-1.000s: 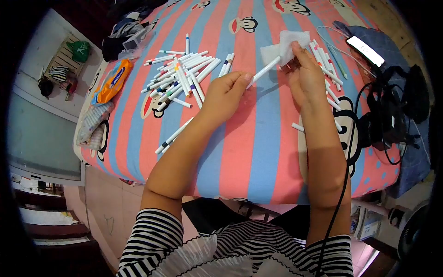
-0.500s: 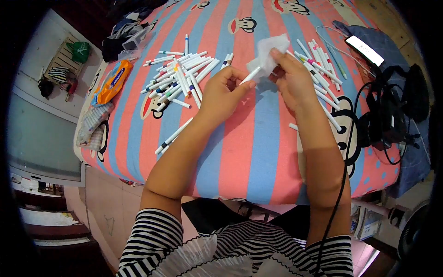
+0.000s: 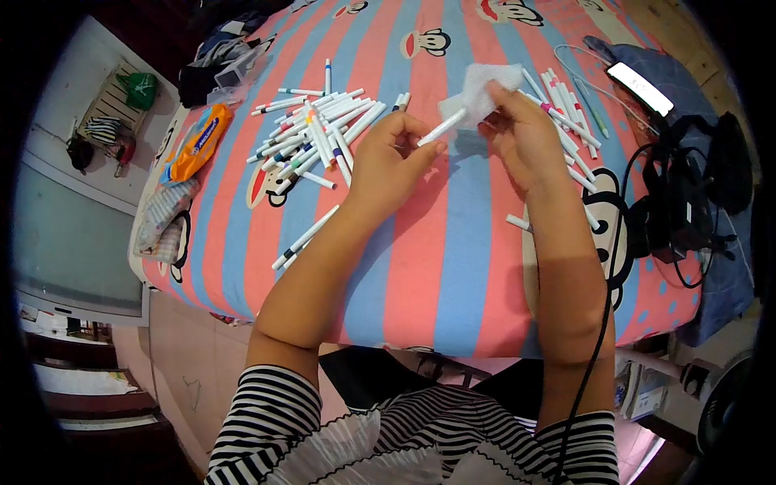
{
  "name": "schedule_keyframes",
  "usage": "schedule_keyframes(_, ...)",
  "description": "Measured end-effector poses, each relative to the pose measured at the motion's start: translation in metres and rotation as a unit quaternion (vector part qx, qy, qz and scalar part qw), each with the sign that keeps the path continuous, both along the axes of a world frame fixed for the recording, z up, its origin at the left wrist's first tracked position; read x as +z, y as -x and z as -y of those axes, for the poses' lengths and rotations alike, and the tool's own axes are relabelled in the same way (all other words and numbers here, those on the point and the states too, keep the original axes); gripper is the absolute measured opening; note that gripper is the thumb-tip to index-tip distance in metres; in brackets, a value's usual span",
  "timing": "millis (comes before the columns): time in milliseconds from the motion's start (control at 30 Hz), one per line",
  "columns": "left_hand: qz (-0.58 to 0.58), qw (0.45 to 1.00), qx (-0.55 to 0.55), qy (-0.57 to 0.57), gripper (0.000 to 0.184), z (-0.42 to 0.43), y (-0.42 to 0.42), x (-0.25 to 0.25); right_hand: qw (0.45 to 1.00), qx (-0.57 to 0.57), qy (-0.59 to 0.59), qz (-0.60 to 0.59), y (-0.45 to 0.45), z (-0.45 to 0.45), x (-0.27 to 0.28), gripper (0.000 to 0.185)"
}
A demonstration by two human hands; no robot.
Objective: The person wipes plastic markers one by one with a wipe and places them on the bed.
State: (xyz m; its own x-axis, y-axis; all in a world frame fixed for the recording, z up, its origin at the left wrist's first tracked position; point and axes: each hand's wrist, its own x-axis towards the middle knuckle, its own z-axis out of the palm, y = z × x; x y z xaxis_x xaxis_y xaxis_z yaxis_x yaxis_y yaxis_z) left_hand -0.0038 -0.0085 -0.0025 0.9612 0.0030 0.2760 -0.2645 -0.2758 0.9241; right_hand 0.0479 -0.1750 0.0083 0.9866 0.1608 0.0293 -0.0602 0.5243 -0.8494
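Note:
Pinched in the fingers of my left hand (image 3: 396, 155) is a white marker pen (image 3: 442, 128), its far end pointing up and to the right. My right hand (image 3: 521, 133) grips a thin white wipe (image 3: 485, 90), which lies close to the marker's far end; I cannot tell whether they touch. Left of my left hand lies a loose heap of white markers (image 3: 319, 133) with coloured bands. More white markers (image 3: 572, 113) are spread beside and partly behind my right hand and forearm. Two markers (image 3: 305, 238) rest near my left forearm.
The bed's striped sheet (image 3: 412, 275) lies under everything. At left is an orange wipes packet (image 3: 198, 145) near a crumpled plaid cloth (image 3: 166, 214). At right are a lit phone (image 3: 638, 89), a black adapter with cables (image 3: 675, 218) and a blue-green pen (image 3: 594, 109).
My right hand with the wipe has shifted slightly right, away from my left hand, and more of the marker's far end shows. My left hand has barely moved.

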Motion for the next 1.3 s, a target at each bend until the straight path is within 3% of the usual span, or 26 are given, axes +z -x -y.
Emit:
schedule_keyframes(233,0.002,1.000,0.002,-0.030,0.012,-0.001,-0.001,-0.003,0.996,-0.053,-0.070,-0.018,-0.016,0.009,-0.007,0.022)
schedule_keyframes(333,0.000,0.999,-0.022,0.024,0.011,0.000,-0.001,-0.003,0.995,-0.058,-0.083,0.001,-0.015,0.008,-0.006,0.023)
schedule_keyframes(433,-0.069,0.996,-0.040,0.048,0.020,0.003,0.001,0.002,0.994,-0.077,-0.075,0.002,-0.014,0.010,-0.004,0.023)
schedule_keyframes(633,-0.101,0.988,-0.074,0.094,0.031,0.001,0.003,0.001,0.995,-0.058,-0.080,0.021,-0.013,0.012,-0.003,0.021)
schedule_keyframes(833,-0.040,0.998,-0.050,0.025,0.019,-0.001,0.000,0.000,0.998,-0.031,-0.050,0.004,-0.013,0.008,-0.006,0.021)
schedule_keyframes(1033,0.003,1.000,-0.019,0.014,0.012,0.002,0.001,-0.005,0.987,0.143,0.074,0.006,0.008,-0.015,-0.006,0.029)
schedule_keyframes(1167,0.010,1.000,-0.021,0.013,0.011,0.001,0.000,-0.006,0.990,0.102,0.098,0.021,0.007,-0.018,-0.009,0.031)
schedule_keyframes(1300,-0.010,1.000,-0.018,0.012,0.009,0.002,0.001,-0.002,0.998,0.037,0.044,0.025,0.010,-0.014,0.000,0.028)
